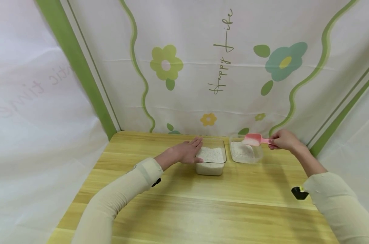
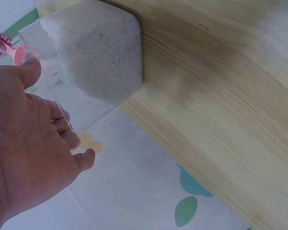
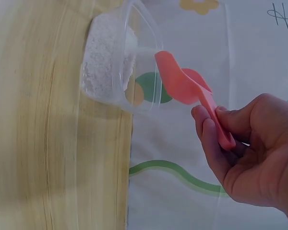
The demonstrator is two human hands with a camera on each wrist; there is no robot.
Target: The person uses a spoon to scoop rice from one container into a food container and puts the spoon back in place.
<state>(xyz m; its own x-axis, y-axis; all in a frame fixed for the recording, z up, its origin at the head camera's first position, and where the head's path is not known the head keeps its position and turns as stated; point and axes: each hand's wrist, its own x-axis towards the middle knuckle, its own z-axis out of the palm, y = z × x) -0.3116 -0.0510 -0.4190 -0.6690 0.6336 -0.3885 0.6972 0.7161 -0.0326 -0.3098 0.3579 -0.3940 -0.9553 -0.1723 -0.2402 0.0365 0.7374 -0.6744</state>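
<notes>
In the head view my left hand point(image 1: 189, 151) rests at the left rim of a clear rectangular container point(image 1: 210, 169), fingers fairly straight and thumb at the front edge. Pale, speckled powder point(image 2: 103, 52) fills much of that container. My right hand point(image 3: 259, 143) pinches the handle of a pink scoop point(image 3: 180, 84) between thumb and fingers. The scoop is tilted over a smaller clear plastic tub point(image 1: 257, 156), with a whitish streak at its lip. White powder point(image 1: 241, 151) lies in this tub, heaped toward its left side.
Both containers stand side by side near the back edge of a wooden table point(image 1: 184, 203). Behind it hangs a white curtain point(image 1: 190, 88) printed with flowers and lettering. More white fabric rises at the left and right. Black wrist devices point(image 1: 299, 193) show under the sleeves.
</notes>
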